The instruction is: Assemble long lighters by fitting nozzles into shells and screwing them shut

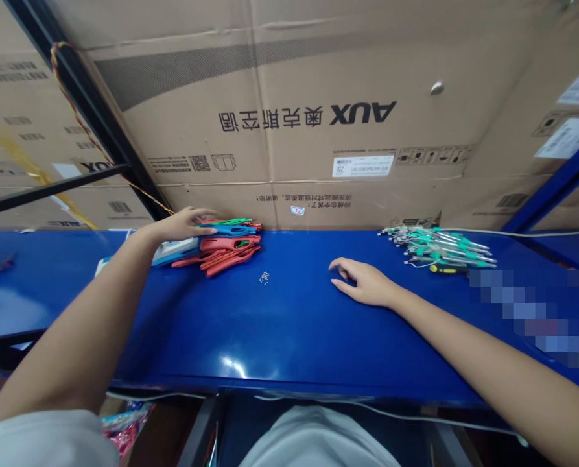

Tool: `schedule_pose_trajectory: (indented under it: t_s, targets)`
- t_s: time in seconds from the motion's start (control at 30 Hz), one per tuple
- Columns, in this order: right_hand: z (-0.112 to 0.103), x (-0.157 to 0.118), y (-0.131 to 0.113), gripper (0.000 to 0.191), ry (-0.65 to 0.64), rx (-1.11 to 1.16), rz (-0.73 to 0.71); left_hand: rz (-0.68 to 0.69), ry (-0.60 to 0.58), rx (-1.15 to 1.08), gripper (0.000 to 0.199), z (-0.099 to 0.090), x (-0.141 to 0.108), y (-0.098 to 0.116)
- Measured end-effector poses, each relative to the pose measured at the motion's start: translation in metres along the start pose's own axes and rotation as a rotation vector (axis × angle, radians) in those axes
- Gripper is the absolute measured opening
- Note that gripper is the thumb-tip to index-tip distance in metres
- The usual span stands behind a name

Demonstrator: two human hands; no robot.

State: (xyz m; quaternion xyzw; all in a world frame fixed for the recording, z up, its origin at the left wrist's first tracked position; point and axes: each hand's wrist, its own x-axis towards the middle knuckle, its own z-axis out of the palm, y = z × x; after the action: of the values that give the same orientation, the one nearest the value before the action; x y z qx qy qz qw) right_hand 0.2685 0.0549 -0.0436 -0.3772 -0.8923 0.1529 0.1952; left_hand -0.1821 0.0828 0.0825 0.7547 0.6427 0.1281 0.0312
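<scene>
My left hand (187, 224) reaches over the left end of a pile of coloured plastic parts, its fingers stretched forward. Its fingertips are by a blue plastic part (231, 230); I cannot tell if they touch it. Red handle-shaped plastic shells (231, 253) lie stacked in front, with green ones behind. My right hand (364, 282) is at the middle right of the blue table (289, 331), fingers curved, thumb apart, nothing between them. Between the hands lies a small heap of thin metal pieces (264, 277), too small to name.
At the right lies a bundle of metal rods with green parts and white wires (445, 246), with a yellow and black tool handle (447, 269) in front. A large cardboard sheet (289, 78) stands behind the table. A black metal frame (89, 97) rises at the left.
</scene>
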Motion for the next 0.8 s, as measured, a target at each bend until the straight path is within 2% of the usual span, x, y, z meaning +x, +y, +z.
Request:
schedule_pose_trajectory:
  t_s: [0.1,0.17,0.2,0.3,0.4,0.6,0.8]
  targets:
    - [0.000,0.000,0.000,0.032,0.001,0.004,-0.002,-0.033,0.095,-0.040,0.084,-0.001,-0.008,0.002]
    - [-0.001,0.000,0.001,0.032,-0.001,0.007,-0.006,0.023,0.169,-0.039,0.078,-0.003,-0.012,0.008]
    - [-0.001,0.000,0.001,0.032,-0.002,0.008,-0.008,0.073,0.168,-0.018,0.072,-0.004,-0.014,0.012]
    - [-0.001,0.000,0.001,0.032,-0.004,0.012,-0.009,0.171,0.018,0.130,0.047,-0.005,-0.019,0.023]
    - [0.000,0.001,0.001,0.032,0.003,0.007,-0.010,0.105,-0.111,0.233,0.034,-0.005,-0.023,0.021]
    - [0.001,0.001,0.002,0.032,0.000,0.001,-0.018,-0.115,-0.177,0.273,0.029,-0.004,-0.039,-0.015]
    - [0.000,0.001,0.003,0.032,-0.008,-0.004,-0.007,-0.117,-0.149,0.233,0.029,0.009,-0.052,-0.020]
